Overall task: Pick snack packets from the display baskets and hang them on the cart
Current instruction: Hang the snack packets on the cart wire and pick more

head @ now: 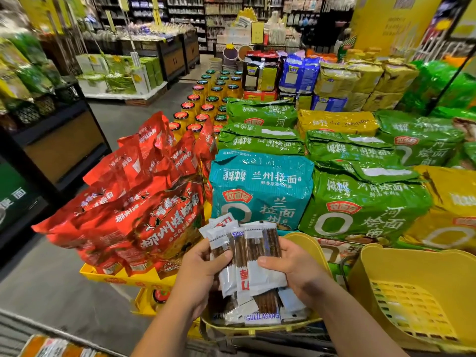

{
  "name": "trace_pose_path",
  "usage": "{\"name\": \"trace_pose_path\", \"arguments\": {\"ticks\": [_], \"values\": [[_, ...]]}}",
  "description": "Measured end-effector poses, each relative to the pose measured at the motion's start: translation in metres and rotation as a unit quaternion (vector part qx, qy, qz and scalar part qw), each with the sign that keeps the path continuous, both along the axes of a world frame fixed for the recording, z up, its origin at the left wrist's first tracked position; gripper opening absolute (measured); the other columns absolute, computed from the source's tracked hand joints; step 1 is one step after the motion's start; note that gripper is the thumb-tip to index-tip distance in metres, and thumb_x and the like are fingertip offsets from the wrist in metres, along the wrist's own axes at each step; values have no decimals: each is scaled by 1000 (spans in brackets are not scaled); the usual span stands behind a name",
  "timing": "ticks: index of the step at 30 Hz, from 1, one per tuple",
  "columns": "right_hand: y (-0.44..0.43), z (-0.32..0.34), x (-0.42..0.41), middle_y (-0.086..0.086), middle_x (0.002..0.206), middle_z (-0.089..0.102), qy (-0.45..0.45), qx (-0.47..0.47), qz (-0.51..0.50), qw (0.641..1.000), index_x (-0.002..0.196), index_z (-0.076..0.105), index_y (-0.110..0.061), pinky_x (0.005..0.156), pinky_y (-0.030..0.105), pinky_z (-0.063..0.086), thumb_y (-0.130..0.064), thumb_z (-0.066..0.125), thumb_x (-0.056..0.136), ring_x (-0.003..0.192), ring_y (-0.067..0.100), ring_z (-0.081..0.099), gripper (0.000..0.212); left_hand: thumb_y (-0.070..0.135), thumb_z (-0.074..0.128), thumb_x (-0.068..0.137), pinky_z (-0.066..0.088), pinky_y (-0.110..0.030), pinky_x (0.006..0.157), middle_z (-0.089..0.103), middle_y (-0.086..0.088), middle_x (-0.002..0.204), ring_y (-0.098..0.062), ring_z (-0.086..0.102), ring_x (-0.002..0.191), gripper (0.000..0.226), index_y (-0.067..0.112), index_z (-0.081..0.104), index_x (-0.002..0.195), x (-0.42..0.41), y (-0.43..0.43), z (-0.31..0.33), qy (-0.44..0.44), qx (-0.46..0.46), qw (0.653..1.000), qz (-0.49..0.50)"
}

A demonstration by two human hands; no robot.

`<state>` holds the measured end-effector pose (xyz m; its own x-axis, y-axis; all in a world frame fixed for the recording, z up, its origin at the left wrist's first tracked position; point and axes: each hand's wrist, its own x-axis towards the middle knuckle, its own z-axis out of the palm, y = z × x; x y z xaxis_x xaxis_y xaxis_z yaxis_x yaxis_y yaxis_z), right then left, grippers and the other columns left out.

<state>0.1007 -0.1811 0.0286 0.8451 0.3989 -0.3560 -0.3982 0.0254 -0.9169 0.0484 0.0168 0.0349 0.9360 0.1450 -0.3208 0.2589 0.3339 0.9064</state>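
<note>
Both my hands hold one bunch of slim white-and-brown snack packets (247, 249) fanned upward over a yellow display basket (306, 243). My left hand (199, 270) grips the bunch from the left, thumb across the front. From the right, my right hand (291, 264) pinches the same bunch. More of these packets (260, 309) lie in the basket below. No cart hooks can be seen in this view.
A second yellow basket (401, 300) stands at the right. Red noodle bags (144, 202), a teal bag (260, 189) and green bags (360, 199) are piled ahead, with jars (206, 104) behind. An aisle of grey floor (38, 284) runs to the left.
</note>
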Motion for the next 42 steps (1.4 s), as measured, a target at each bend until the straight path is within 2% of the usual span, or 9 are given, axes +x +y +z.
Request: {"name": "trace_pose_path", "arguments": {"ticks": [7,13,17,23,27,31,35,38,42], "values": [[10,0,1,11,119,73,25,11,2,1000,129,59,-13,96,54,55,0,71,89,110,32,70,43,5,65,94,59,-26,64,78,-3,107,-18,76,91,23,13,68,116,3,0,1,-50,109,992,-40],[-1,1,14,11,114,75,54,-26,-2,998,127,60,-16,94,51,56,-1,69,89,105,32,72,42,27,54,100,59,-35,84,77,2,113,-14,73,102,26,19,73,117,2,13,-4,-31,67,997,5],[-19,-4,17,13,120,72,58,-42,43,997,130,59,-15,99,53,52,-10,79,77,111,35,69,56,-2,68,92,55,-24,76,76,3,103,-6,71,90,32,26,74,107,2,44,-15,-54,162,979,106],[-14,-33,24,10,102,76,46,-275,45,959,122,59,-14,92,54,57,-17,87,64,96,32,73,64,-3,68,91,56,-30,82,73,1,107,-14,69,96,29,21,71,106,1,70,-21,-60,158,969,178],[33,-62,16,7,112,71,81,-302,26,950,129,49,-10,92,46,56,-23,89,70,101,29,68,72,-3,70,91,54,-32,82,74,-4,110,-19,69,101,31,26,74,103,-1,62,-27,-50,146,975,162],[43,-56,13,4,116,66,24,-420,93,902,125,46,-20,85,34,54,-23,83,81,102,24,64,58,-5,68,91,52,-16,65,73,-4,100,-2,69,81,27,18,72,104,-1,60,-21,-60,142,979,135],[6,-39,22,7,103,74,60,-374,3,926,116,61,-13,82,45,61,-13,83,79,90,27,72,43,-3,68,92,50,-12,59,72,-4,101,4,67,73,23,14,71,107,-1,62,-18,-72,145,978,130],[-13,-34,26,4,103,72,28,-452,-38,891,116,60,-16,86,41,57,-19,82,82,94,24,68,41,-5,66,92,48,-10,56,69,-1,96,7,65,68,22,10,70,108,-1,58,-18,-71,138,980,125],[8,-44,14,5,109,67,75,-514,72,852,115,61,-12,85,33,54,-30,73,91,97,21,63,32,-1,69,91,51,-13,63,72,-5,101,4,67,74,24,18,72,104,4,53,-21,-65,140,983,101]]}}
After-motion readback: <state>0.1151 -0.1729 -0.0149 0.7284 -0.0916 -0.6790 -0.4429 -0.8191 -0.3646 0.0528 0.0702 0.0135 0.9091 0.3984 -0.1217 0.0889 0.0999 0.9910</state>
